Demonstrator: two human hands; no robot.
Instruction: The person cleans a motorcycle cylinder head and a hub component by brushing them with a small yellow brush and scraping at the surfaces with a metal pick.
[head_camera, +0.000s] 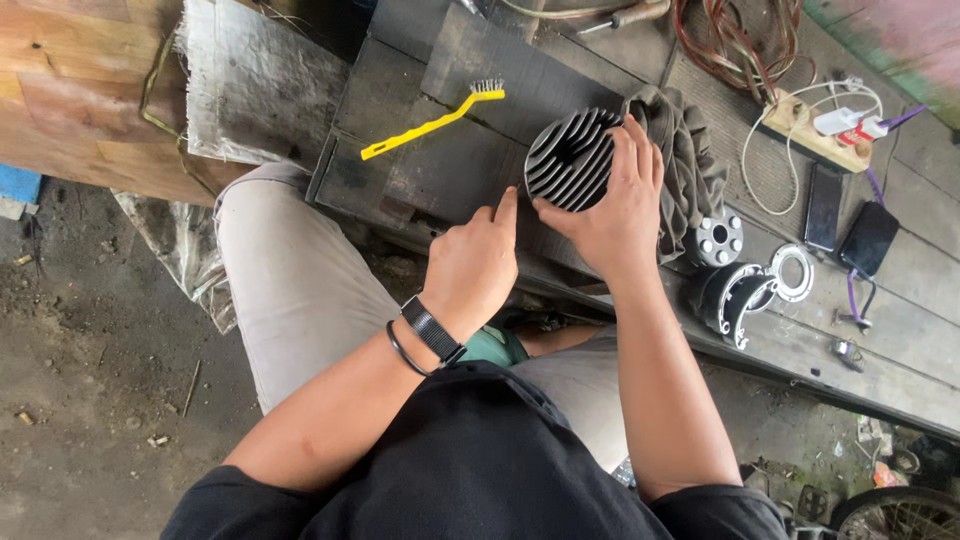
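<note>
The right hand (610, 205) grips a round finned metal part (572, 160) on the desk (470, 165), a grey rag (690, 160) at its 3 o'clock. The left hand (475, 265), loosely closed and holding nothing, points at its 7 o'clock edge. It looks heavy and stiff; the fins give grip at the rim.

I have one view only, from the camera on my head, looking steeply down over my chest and both forearms. It sits close: my lap fills the bottom, the dark wooden workbench (420, 170) slants across the upper frame, and the dirt floor (90, 380) shows at left.
</note>
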